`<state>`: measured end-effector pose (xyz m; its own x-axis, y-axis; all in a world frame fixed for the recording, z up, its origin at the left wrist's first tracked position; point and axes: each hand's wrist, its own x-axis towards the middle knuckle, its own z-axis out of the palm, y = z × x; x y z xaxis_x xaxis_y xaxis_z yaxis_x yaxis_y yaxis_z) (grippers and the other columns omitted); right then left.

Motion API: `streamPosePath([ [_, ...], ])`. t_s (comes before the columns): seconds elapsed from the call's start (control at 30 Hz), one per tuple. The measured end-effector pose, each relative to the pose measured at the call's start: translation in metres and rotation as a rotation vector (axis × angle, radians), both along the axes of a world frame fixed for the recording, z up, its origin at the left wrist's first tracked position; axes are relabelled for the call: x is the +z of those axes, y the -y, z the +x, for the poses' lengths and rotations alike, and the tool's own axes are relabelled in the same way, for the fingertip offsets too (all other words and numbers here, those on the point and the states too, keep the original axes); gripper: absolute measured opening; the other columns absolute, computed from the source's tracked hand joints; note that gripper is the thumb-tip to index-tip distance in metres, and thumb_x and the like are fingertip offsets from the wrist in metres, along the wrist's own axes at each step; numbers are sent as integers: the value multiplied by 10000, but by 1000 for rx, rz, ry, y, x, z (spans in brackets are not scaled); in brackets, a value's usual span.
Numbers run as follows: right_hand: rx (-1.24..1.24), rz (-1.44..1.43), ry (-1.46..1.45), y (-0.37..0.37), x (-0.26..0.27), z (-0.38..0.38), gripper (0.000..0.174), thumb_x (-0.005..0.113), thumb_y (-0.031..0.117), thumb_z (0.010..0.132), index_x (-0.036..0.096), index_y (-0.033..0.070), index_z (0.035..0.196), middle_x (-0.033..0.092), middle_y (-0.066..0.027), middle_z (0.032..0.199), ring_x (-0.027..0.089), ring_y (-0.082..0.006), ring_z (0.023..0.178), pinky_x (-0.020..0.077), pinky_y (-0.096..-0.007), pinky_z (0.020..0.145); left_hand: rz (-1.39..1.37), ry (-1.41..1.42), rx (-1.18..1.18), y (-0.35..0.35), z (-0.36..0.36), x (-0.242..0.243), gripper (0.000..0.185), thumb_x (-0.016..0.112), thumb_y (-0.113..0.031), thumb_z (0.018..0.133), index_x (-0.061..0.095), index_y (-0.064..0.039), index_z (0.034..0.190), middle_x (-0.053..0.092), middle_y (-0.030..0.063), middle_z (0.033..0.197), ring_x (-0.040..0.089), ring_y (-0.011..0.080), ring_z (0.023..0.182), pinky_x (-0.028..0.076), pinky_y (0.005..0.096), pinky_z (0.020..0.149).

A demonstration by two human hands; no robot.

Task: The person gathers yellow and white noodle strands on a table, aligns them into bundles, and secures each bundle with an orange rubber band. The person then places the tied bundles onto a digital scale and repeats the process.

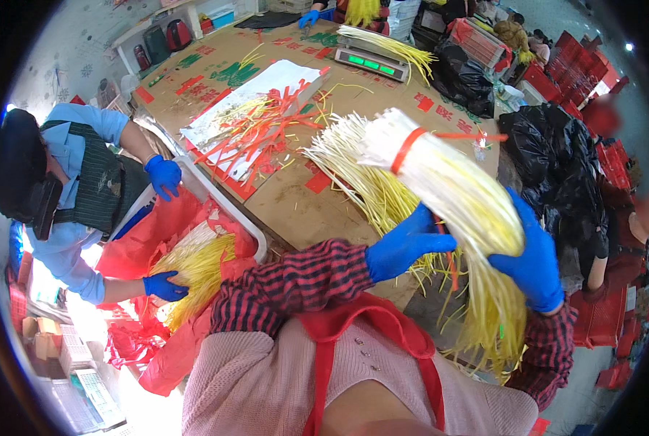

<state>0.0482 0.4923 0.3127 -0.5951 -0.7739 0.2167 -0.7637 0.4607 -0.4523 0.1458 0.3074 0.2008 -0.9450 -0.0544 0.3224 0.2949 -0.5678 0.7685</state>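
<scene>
A thick bundle of yellow chives is raised over the table, white ends up and to the left, yellow leaves drooping down. Around its white part runs a red tie strip with a loose end pointing right. My right hand, in a blue glove, grips the bundle's right side. My left hand, gloved the same, is at its left side beside another red strip; whether its fingers, partly hidden behind the bundle, hold that strip is unclear. Behind lies a loose pile of yellow chives.
Cut red strips and trimmings litter a white sheet on the cardboard-covered table. A digital scale bears more chives. At left, a co-worker's gloved hand rests on chives in a red-lined crate. Black plastic bags stand right.
</scene>
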Motion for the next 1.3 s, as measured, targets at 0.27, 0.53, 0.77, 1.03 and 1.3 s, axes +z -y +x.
streamPosePath([
  [0.27,172,263,237,107,-188,-23,892,716,299,621,298,91,1381,540,-251,1119,559,-393,970,463,-445,822,323,599,302,64,28,-161,502,542,-76,813,373,-70,1286,510,84,1161,546,213,997,480,352,832],
  [0.53,137,277,74,125,-273,-37,853,708,352,572,390,78,1314,577,-208,1035,577,-348,930,470,-440,781,267,668,288,77,33,-212,408,527,-102,823,445,-139,1221,559,45,1091,563,191,956,488,378,808],
  [0.77,94,250,132,130,-266,-30,873,743,315,550,396,106,1323,587,-179,1023,588,-332,912,480,-421,771,284,707,394,70,29,-192,438,521,-59,815,423,-97,1240,547,76,1105,565,197,962,493,372,831],
  [1.03,22,194,171,141,-228,-27,866,765,266,551,401,112,1322,568,-192,1080,570,-342,969,468,-399,810,-46,592,566,78,24,-165,496,499,-39,801,385,-66,1282,535,89,1125,562,196,963,486,357,829],
  [1.3,43,266,73,185,-254,-31,803,728,298,609,389,67,1299,582,-211,993,595,-357,866,491,-430,725,79,682,606,113,14,-193,499,464,-49,821,364,-70,1309,517,91,1176,557,206,983,481,349,822],
])
